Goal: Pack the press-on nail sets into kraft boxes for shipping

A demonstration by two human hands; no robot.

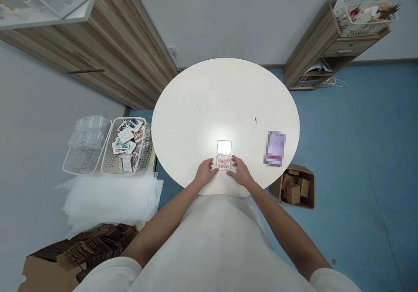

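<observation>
A small clear plastic case [224, 163] lies on the white table near its front edge, its lid [224, 147] folded back away from me. Rows of pinkish pieces that look like press-on nails fill its lower half. My left hand [205, 172] holds the case's left side, the thumb near its lower corner and the fingers curled beside it. On the opposite side, my right hand [241, 172] has its thumb and fingertips at the right edge. The exact finger contact is too small to make out.
A pixelated purple item [275, 148] lies on the table [225, 87] to the right. Below stands a carton [310, 196] of small brown boxes. At left are a white basket [106, 161] of carded nail sets, clear plastic trays [86, 146] and white bags [111, 200].
</observation>
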